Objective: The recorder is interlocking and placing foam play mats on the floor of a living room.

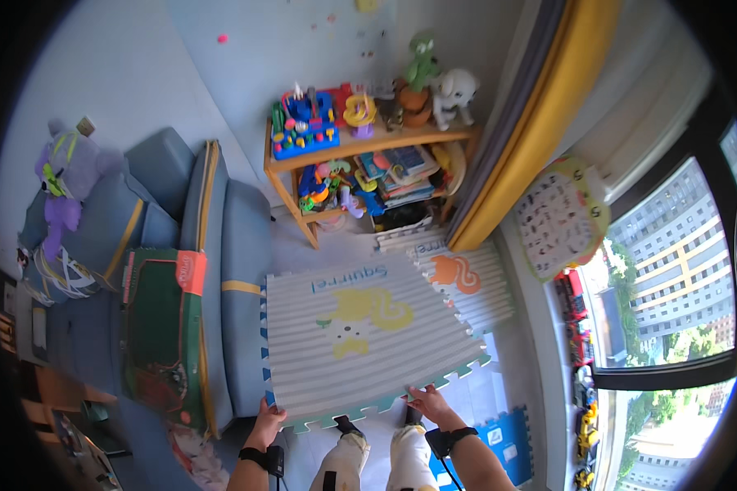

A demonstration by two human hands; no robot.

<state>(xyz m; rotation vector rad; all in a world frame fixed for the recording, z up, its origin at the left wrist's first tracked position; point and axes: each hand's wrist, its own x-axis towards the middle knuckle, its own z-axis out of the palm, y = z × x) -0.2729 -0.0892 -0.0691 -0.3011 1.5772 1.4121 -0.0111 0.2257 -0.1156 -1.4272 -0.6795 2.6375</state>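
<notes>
A large foam floor mat tile [303, 315], striped grey with a yellow squirrel print and jigsaw edges, is held up in front of me. My left hand [268, 421] is closed on its near left corner. My right hand [434, 407] grips the near edge further right, thumb on top and fingers underneath. Beyond it, another striped tile [487, 286] with an orange squirrel lies on the floor, partly covered by the held one. A blue tile [504, 446] with white pictures lies on the floor to the right of my legs.
A blue-grey sofa [246, 327] stands at left, with a green box [164, 327] and a purple plush toy [61, 176] on it. Ahead is a wooden shelf [336, 152] with toys and books. Yellow curtain [540, 131], window and toy vehicles [577, 327] along the sill are at right.
</notes>
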